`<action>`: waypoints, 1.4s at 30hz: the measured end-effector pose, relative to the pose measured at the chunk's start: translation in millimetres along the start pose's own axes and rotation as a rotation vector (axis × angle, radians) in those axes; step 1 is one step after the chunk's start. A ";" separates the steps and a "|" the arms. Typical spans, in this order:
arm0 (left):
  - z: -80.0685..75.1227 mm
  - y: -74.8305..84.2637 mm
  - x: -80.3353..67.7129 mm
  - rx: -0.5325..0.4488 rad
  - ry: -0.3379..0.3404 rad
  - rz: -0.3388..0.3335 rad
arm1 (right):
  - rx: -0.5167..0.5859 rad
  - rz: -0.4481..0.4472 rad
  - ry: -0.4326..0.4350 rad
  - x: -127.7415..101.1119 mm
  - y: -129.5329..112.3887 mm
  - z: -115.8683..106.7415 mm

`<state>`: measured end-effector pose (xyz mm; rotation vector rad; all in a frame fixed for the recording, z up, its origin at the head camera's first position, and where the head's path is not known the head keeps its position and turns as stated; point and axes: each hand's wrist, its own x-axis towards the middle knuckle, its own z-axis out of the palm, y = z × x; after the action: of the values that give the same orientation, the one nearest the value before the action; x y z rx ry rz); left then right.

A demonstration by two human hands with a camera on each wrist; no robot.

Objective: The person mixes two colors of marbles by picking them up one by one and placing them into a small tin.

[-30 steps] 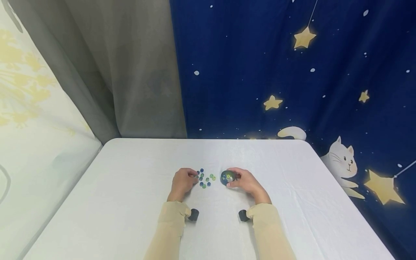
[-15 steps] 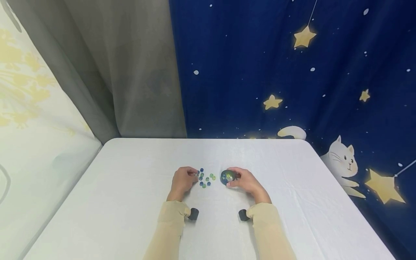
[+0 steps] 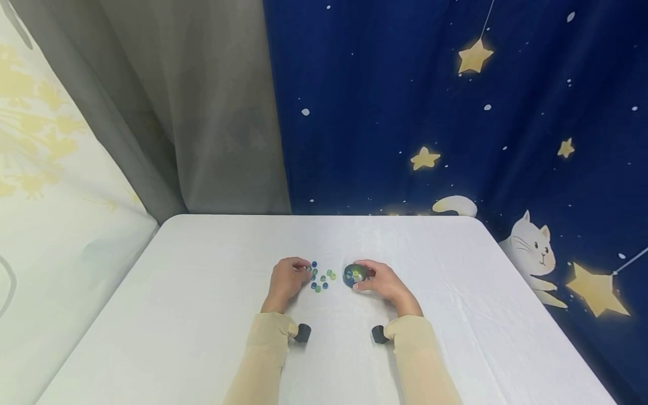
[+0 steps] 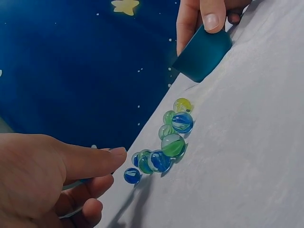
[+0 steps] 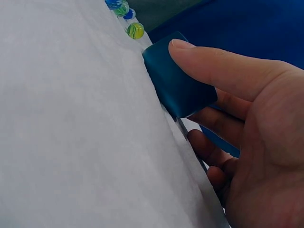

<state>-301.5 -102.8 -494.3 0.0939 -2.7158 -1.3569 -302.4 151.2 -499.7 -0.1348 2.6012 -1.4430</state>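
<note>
Several glass marbles (image 4: 173,145), blue, green and yellow, lie in a loose cluster on the white table, between both hands in the head view. My left hand (image 3: 287,279) is at the cluster's left edge, thumb and index finger together. In the left wrist view, glassy rounded edges of marbles (image 4: 71,185) show among its curled fingers; how many is hidden. To the right of the cluster, my right hand (image 3: 382,281) grips a small teal bowl (image 5: 173,78) by its side, thumb on the near side. Blue and yellow-green marbles (image 3: 355,274) are visible inside the bowl.
The white table (image 3: 202,315) extends around both hands, its far edge meeting a grey curtain (image 3: 228,140) and a dark blue starry curtain (image 3: 364,112). A black wrist device (image 3: 302,333) sticks out from the left sleeve, and another black device (image 3: 378,334) from the right.
My left hand has shifted slightly to the right, and its fingers now cover more of the cluster's left edge. The right hand and the bowl have stayed in place.
</note>
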 end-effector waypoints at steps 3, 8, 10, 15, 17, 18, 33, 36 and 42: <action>0.8 0.5 -0.2 -0.011 -0.003 0.015 | -0.002 0.001 0.002 -0.7 -0.6 -0.5; 2.0 0.8 0.4 -0.026 -0.009 0.037 | -0.002 0.000 0.003 -1.1 -1.5 -0.1; 2.7 0.7 0.7 -0.036 -0.015 0.036 | 0.000 -0.003 0.002 -0.6 -1.2 0.2; 3.8 0.9 0.5 -0.072 -0.031 0.031 | -0.005 -0.012 0.008 0.9 0.1 0.6; 3.9 1.0 0.2 -0.081 -0.034 0.033 | -0.012 -0.017 0.012 1.2 0.8 0.7; 4.1 1.1 0.2 -0.084 -0.035 0.034 | -0.014 -0.020 0.012 1.3 1.1 0.8; 6.9 6.1 0.1 -0.100 -0.054 0.100 | -0.023 -0.012 0.010 0.6 0.0 0.8; 7.9 7.1 -0.2 -0.103 -0.059 0.102 | -0.025 -0.014 0.011 0.3 -0.6 0.8; 12.2 9.5 -1.3 -0.110 -0.070 0.097 | -0.028 -0.020 0.012 0.0 -0.8 0.6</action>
<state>-301.8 -87.2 -494.0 -0.0943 -2.6558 -1.5052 -302.3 150.2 -499.4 -0.1565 2.6374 -1.4189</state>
